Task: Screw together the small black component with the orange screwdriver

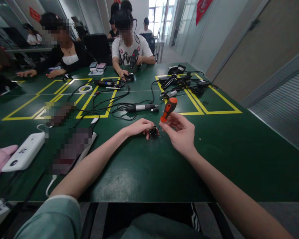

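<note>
Near the middle of the green table, my left hand [140,127] is closed around a small black round part [153,132] that stands on the tabletop. My right hand [181,132] grips a screwdriver [169,108] with an orange and dark grey handle, low on the handle near the shaft. The handle leans up and to the right. Its shaft points down toward the black part, but the tip is too small to make out. Just beyond my hands lies a grey and black pen-shaped electric tool [141,108] with a cable.
Yellow tape rectangles mark the green table [129,169]. Tangled cables and black tools [170,81] lie at the back right. On the left are a white power bank [25,151] and blurred devices. Across the table a person [129,49] holds a drill [134,59]; another person sits farther left.
</note>
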`<state>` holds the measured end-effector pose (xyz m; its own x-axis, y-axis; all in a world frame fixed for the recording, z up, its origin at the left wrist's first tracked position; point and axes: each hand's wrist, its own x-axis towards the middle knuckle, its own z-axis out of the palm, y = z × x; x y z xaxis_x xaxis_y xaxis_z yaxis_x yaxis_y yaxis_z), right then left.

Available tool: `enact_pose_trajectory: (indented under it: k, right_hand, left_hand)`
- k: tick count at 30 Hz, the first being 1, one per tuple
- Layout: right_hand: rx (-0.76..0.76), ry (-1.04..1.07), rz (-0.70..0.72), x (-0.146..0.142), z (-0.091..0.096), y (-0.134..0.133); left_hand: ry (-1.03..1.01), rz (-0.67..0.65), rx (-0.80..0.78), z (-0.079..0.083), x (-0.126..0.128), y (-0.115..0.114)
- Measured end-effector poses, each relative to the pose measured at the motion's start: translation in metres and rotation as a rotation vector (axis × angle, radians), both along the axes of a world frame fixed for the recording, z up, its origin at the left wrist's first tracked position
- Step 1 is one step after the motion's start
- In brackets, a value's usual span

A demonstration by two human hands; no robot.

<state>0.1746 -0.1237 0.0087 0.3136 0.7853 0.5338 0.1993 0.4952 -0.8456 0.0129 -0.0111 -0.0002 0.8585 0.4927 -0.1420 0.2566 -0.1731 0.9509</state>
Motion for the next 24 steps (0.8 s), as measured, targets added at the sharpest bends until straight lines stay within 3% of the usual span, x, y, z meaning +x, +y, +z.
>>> enact_pose_trajectory:
  k: [12, 24]
  right_hand:
    - [-0.019, -0.034, 0.050, 0.0001, 0.0058, -0.0028]
    - [-0.085, 0.108, 0.153, -0.0052, 0.0029, -0.0054]
  left_hand:
    - [-0.001, -0.008, 0.003, 0.0031, -0.0004, -0.0007]
    - [-0.012, -0.004, -0.002, -0.0028, -0.0016, 0.0006]
